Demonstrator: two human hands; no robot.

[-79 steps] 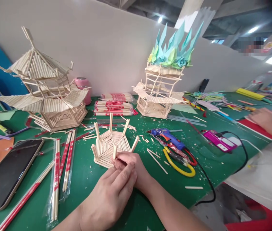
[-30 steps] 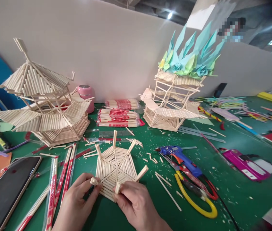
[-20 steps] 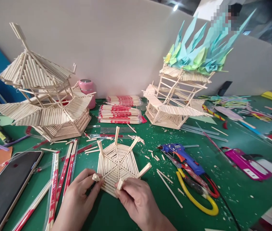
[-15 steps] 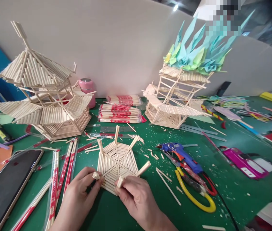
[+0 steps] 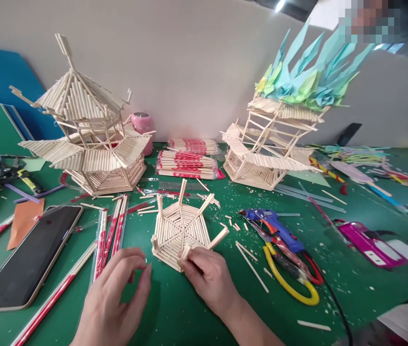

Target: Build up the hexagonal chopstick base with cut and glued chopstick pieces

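Observation:
A hexagonal base (image 5: 197, 228) built of thin wooden sticks lies flat on the green table, with short upright posts at its corners. My right hand (image 5: 209, 274) pinches the near-right wooden post (image 5: 186, 251) at the base's front edge. Left of the base, my left hand (image 5: 117, 288) hovers with thumb and fingers apart, holding nothing. Close to that hand, another short post (image 5: 155, 242) stands at the base's left corner. A blue glue gun (image 5: 272, 230) lies to the right of the base.
Two stick pavilions stand behind, one with a pointed roof (image 5: 84, 98), the other topped with folded paper (image 5: 298, 86). Chopstick packs (image 5: 187, 164) lie between them. A phone (image 5: 27, 259) and wrapped chopsticks (image 5: 101, 245) are left; yellow-handled cutters (image 5: 290, 283) and a purple device (image 5: 370, 242) right.
My left hand has let go of the left corner post and drawn back toward me, its fingers parting. The right hand keeps its pinch on the front post. The view has shifted left.

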